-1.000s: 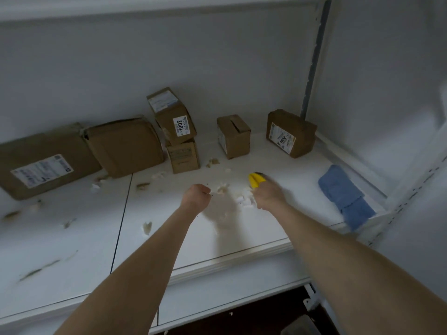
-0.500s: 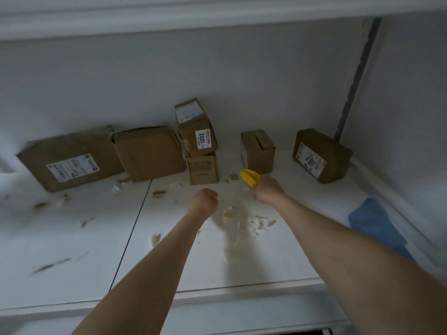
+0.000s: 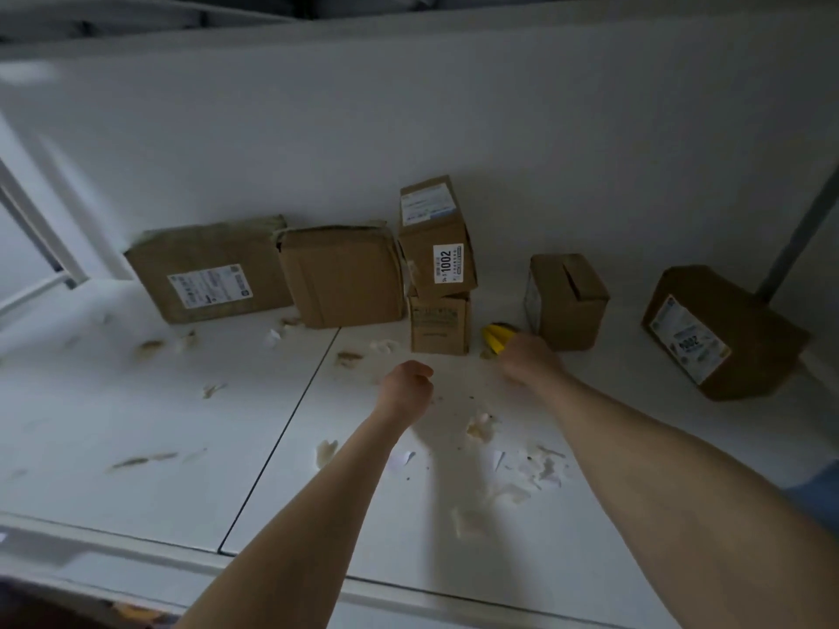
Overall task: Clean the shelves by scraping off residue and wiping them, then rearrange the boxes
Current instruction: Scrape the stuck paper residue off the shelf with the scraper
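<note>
Scraping looks to be the step in hand. The right hand [image 3: 529, 358], blurred, has its fingers curled round a yellow scraper [image 3: 497, 336]. The scraper's end pokes out toward the back edge of the shelf [image 3: 136, 447], in the gap between the small lower box [image 3: 439, 324] and the open-flapped box [image 3: 567, 301]. The left hand [image 3: 406, 385] is just beside it, nearer the shelf's middle, fingers curled into a fist with nothing visible inside.

Residue [image 3: 479, 426] lies in pale and brownish scraps. Loose curls sit toward the front edge beside the right forearm, and stuck-looking patches lie further left across the panel seam [image 3: 290, 424]. A few more lie along the back by the big labelled box [image 3: 213, 270] and the plain box [image 3: 343, 276]. The box marked 1002 [image 3: 438, 238] sits tilted on the lower box, and another labelled box [image 3: 722, 333] stands toward the right back corner.

To do this well, the blade probably wants a low angle and short, firm pushes, so it lifts the residue without gouging the white surface. This close to the boxes, strokes away from them seem wiser, or the boxes could be shifted first, since the tilted stack could topple at a knock. The free hand could brace on the shelf. Wiping and rearranging are not yet done.
</note>
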A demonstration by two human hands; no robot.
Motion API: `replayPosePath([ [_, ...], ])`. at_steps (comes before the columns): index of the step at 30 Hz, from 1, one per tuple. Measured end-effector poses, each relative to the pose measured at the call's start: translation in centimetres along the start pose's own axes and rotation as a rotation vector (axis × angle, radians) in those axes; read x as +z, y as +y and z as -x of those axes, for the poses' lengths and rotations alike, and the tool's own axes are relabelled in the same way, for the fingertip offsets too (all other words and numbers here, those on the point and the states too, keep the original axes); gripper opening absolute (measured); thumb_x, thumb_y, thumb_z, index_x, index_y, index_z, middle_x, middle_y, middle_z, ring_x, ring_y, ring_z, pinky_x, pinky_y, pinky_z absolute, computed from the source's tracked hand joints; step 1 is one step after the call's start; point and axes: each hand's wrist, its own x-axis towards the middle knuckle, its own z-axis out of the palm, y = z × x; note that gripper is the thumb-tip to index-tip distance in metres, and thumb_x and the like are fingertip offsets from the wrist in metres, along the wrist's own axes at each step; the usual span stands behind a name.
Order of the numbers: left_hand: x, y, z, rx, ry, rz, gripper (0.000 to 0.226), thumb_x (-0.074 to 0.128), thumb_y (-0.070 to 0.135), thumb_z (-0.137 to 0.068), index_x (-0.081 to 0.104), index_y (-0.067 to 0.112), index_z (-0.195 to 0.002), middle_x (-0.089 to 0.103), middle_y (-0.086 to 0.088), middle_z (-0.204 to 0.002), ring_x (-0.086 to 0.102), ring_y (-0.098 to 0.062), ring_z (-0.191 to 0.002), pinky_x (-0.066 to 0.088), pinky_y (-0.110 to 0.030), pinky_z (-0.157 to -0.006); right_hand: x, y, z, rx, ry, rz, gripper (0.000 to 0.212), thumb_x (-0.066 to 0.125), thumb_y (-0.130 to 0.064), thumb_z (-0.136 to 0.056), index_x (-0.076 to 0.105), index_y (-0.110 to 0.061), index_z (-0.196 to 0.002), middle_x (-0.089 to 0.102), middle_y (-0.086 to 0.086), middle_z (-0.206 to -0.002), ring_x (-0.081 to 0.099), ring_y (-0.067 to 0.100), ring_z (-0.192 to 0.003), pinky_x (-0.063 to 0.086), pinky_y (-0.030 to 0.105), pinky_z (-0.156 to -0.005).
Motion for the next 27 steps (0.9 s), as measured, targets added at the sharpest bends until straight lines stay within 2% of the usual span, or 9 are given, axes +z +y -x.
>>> replayPosePath([
  [2,0.0,-0.1,0.0,-0.007,-0.003,0.004,0.042,0.039,0.006,-0.091,0.057,0.017,-0.128,0.056,-0.006,-0.133,0.055,-0.024,-0.116,0.046,-0.029,-0.095,0.1,0.2,0.3,-0.015,-0.050,-0.036,0.020,0.055,-0.014,-0.092,0.065,0.000,-0.083,0.068,0.017,-0.087,0.063,0.029,-0.073,0.049,0.033,-0.062],
  [3,-0.1,0.0,0.1,-0.011,-0.005,0.001,0.042,0.039,0.006,-0.091,0.057,0.018,-0.128,0.056,-0.006,-0.133,0.056,-0.024,-0.115,0.046,-0.029,-0.093,0.3,0.3,0.6,-0.025,-0.069,-0.041,0.017,0.056,-0.010,-0.089,0.065,0.000,-0.078,0.069,0.017,-0.083,0.064,0.030,-0.070,0.051,0.034,-0.062],
  [8,-0.4,1.3,0.7,0.003,-0.023,-0.040,0.042,0.040,0.009,-0.093,0.055,0.017,-0.131,0.054,-0.007,-0.135,0.053,-0.025,-0.119,0.044,-0.030,-0.095,1.7,-0.2,4.8,-0.081,-0.173,-0.044,0.027,0.047,-0.020,-0.093,0.069,-0.005,-0.091,0.071,0.010,-0.082,0.068,0.025,-0.074,0.059,0.035,-0.073],
  [13,-1.1,2.3,1.4,0.032,-0.036,-0.034,0.042,0.041,0.006,-0.092,0.055,0.014,-0.131,0.051,-0.009,-0.138,0.050,-0.027,-0.124,0.042,-0.030,-0.098,1.0,0.2,8.8,-0.175,-0.293,-0.131,0.021,0.044,-0.020,-0.095,0.060,-0.016,-0.082,0.067,0.000,-0.065,0.060,0.013,-0.054,0.048,0.022,-0.052],
  [15,-1.5,2.1,1.6,0.038,-0.049,-0.022,0.042,0.040,0.005,-0.093,0.055,0.012,-0.132,0.051,-0.010,-0.139,0.049,-0.027,-0.125,0.042,-0.031,-0.101,0.1,1.3,8.7,-0.129,-0.157,-0.167,0.030,0.042,-0.021,-0.098,0.062,-0.013,-0.077,0.067,0.002,-0.068,0.061,0.017,-0.061,0.045,0.024,-0.056],
  [18,-1.8,1.1,2.3,0.048,-0.067,-0.039,0.042,0.041,0.007,-0.092,0.055,0.015,-0.131,0.053,-0.008,-0.136,0.052,-0.026,-0.122,0.044,-0.031,-0.099,-0.5,3.8,8.0,0.109,0.072,-0.121,0.032,0.042,-0.029,-0.100,0.062,-0.008,-0.087,0.065,0.010,-0.085,0.061,0.031,-0.081,0.045,0.033,-0.067],
  [21,-1.8,-0.1,3.0,0.046,-0.092,-0.018,0.040,0.043,0.007,-0.091,0.056,0.013,-0.129,0.058,-0.010,-0.130,0.055,-0.027,-0.118,0.046,-0.033,-0.100,0.7,5.2,8.0,0.300,0.077,-0.104,0.036,0.043,-0.029,-0.099,0.065,-0.002,-0.107,0.065,0.017,-0.113,0.061,0.034,-0.095,0.048,0.035,-0.079],
  [24,-1.8,-1.1,3.7,0.030,-0.115,0.019,0.037,0.046,0.007,-0.092,0.057,0.010,-0.127,0.059,-0.013,-0.128,0.055,-0.029,-0.117,0.046,-0.036,-0.101,2.6,3.6,9.1,0.213,0.061,-0.009,0.040,0.045,-0.021,-0.096,0.054,-0.009,-0.133,0.054,0.015,-0.135,0.055,0.033,-0.117,0.046,0.033,-0.086],
  [27,-1.8,-1.4,4.2,0.037,-0.123,-0.017,0.037,0.047,0.009,-0.092,0.057,0.011,-0.128,0.056,-0.011,-0.132,0.052,-0.028,-0.121,0.043,-0.033,-0.103,4.0,1.1,10.4,0.098,-0.014,-0.012,0.026,0.054,-0.016,-0.089,0.069,-0.005,-0.107,0.068,0.013,-0.112,0.065,0.029,-0.098,0.051,0.030,-0.077],
])
